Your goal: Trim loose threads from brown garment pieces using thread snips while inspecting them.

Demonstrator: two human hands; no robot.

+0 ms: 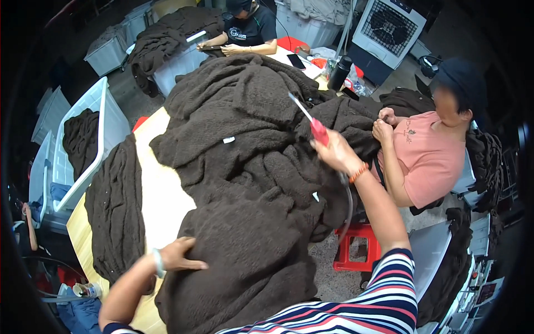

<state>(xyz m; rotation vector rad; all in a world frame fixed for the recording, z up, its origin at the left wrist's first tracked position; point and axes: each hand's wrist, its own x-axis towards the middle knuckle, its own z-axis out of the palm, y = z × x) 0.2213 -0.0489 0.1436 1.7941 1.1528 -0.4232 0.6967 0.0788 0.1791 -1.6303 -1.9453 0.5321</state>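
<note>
A large heap of dark brown knitted fabric [239,245] covers the middle of the table and hangs toward me. On its near left part lies my left hand [177,255], thumb and fingers apart, touching the cloth. My right hand [338,153] is raised over the right side of the heap, closed round a pink-handled tool [319,131] with a slim metal shaft. The shaft points to the far left, clear of my fingers. A pale hose or cord [349,207] hangs below my right wrist; where it joins is hidden. Small white tags [228,140] show on the fabric.
A folded brown strip of cloth [115,214] lies at the table's [158,195] left. White bins [83,145] stand beyond it. One co-worker [428,150] sits at the right, another [250,33] at the far end. A red stool [356,250] stands right; a black bottle [340,72] is far right.
</note>
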